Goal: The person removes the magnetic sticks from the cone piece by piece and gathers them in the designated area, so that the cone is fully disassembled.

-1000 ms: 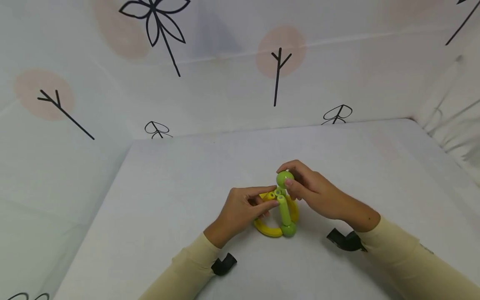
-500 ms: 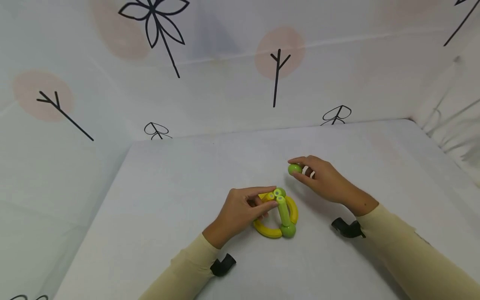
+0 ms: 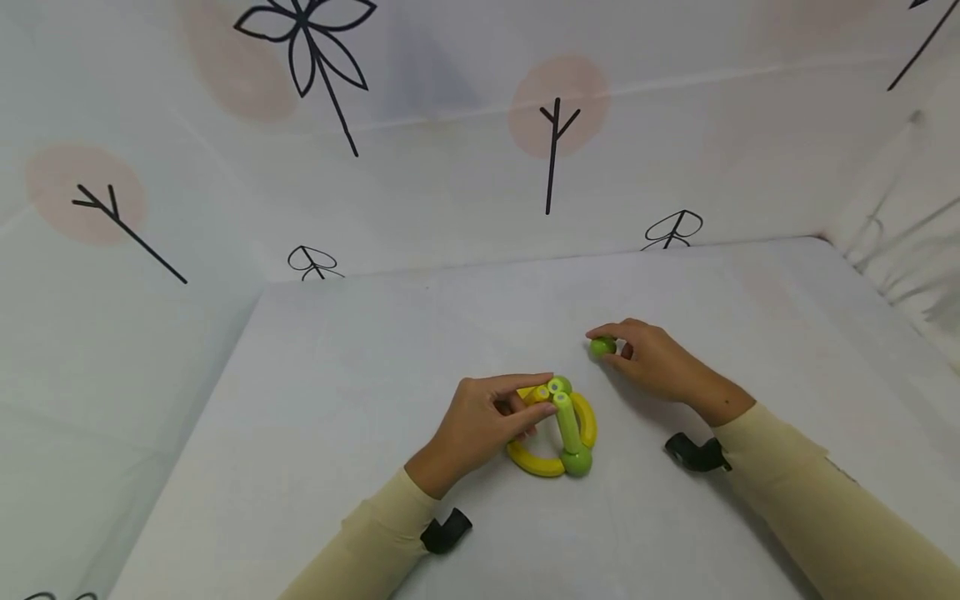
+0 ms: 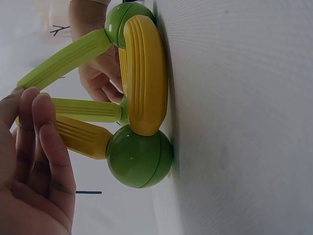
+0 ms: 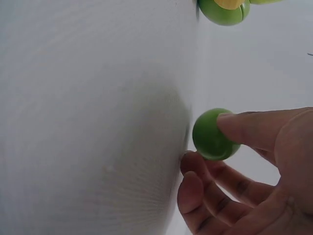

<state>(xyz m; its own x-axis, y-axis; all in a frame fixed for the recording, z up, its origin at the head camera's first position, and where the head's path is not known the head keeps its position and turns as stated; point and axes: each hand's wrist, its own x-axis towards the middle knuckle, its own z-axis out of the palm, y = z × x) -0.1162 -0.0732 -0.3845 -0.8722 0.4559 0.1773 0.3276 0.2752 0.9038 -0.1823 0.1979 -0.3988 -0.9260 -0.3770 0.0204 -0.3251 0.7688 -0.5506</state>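
Observation:
A ring of curved yellow pieces (image 3: 536,463) and green balls (image 4: 140,156) lies on the white surface. Rods rise from it and lean together at their tops: light green ones (image 3: 568,423) and a yellow one (image 4: 83,137). My left hand (image 3: 480,421) pinches the rod tops between thumb and fingers. Behind and to the right of the ring, my right hand (image 3: 656,362) holds a loose green ball (image 3: 602,347) with thumb and fingers, low at the surface. In the right wrist view the thumb presses on this ball (image 5: 212,134), apart from the ring.
The white table (image 3: 360,358) meets a white cloth backdrop (image 3: 442,192) with black plant drawings and pink circles. A black curved piece (image 3: 447,531) sits at the left wrist, and another (image 3: 696,454) at the right wrist.
My right hand has carried the green ball from above the rod tops away to the right and back, then lowered it. My left hand keeps its grip in place.

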